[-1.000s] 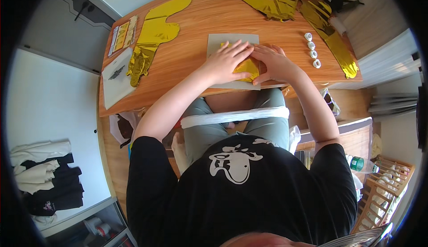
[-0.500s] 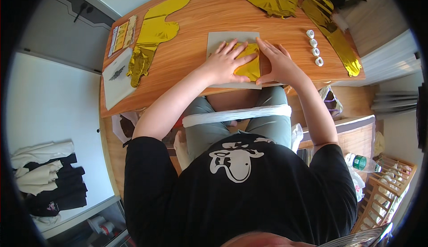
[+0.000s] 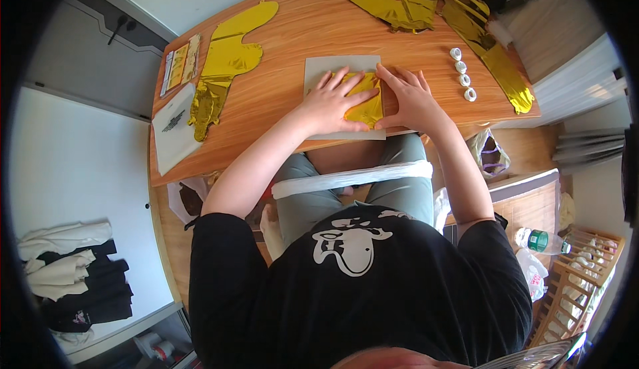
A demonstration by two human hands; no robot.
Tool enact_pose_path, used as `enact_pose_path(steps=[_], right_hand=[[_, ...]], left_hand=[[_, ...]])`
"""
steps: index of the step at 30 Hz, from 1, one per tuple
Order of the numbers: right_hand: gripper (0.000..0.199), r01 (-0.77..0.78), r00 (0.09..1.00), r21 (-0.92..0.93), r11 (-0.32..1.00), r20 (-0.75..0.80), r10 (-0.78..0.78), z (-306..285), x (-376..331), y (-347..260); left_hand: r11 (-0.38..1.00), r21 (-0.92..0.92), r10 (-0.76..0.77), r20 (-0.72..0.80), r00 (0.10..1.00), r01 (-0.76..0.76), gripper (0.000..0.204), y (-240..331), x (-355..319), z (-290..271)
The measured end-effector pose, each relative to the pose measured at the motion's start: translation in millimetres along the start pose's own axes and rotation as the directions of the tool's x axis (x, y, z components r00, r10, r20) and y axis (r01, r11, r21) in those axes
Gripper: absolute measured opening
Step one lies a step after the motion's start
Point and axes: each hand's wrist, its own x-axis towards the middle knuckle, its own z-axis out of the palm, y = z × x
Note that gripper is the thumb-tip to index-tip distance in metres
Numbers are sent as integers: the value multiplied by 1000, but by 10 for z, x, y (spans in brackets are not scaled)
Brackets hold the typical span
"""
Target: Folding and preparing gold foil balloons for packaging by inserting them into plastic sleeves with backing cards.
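A folded square of shiny gold foil point(image 3: 370, 109) lies on a grey cardboard sheet point(image 3: 315, 68) by the table's near edge. My left hand point(image 3: 335, 105) rests flat over the foil's left part, its fingers spread. Along the right edge of the foil and board, my right hand point(image 3: 414, 105) lies with fingers stretched and thumb apart, its fingertips touching that edge. Neither hand grips anything. The left palm and fingers hide part of the foil.
Flat gold foil balloons lie at the table's left point(image 3: 229, 53), far side point(image 3: 393, 0) and right point(image 3: 502, 69). Several small white rolls point(image 3: 460, 67) form a row right of my hands. At the left are a clear plastic bag point(image 3: 173, 126) and a printed card point(image 3: 180, 66).
The whole view has shifted slightly, so the table appears a little lower and further left. My hands keep nearly the same place on the foil and board.
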Motion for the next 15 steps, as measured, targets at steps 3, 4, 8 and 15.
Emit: enact_pose_path(steps=[3, 4, 8, 15], right_hand=[[125, -34, 999, 0, 999, 26, 34, -28, -5, -14], [128, -37, 999, -5, 999, 34, 37, -26, -11, -9], [100, -25, 998, 16, 1000, -52, 26, -136, -107, -61], [17, 264, 699, -223, 938, -626, -346, -1487, -1350, -1401]], left_hand=[[1000, -4, 3, -5, 1000, -3, 89, 8, 7, -29], [1000, -2, 5, -15, 1000, -5, 89, 10, 10, -26], [1000, -14, 16, -44, 999, -17, 89, 46, 34, 13], [1000, -25, -17, 7, 1000, 17, 88, -18, -66, 41]])
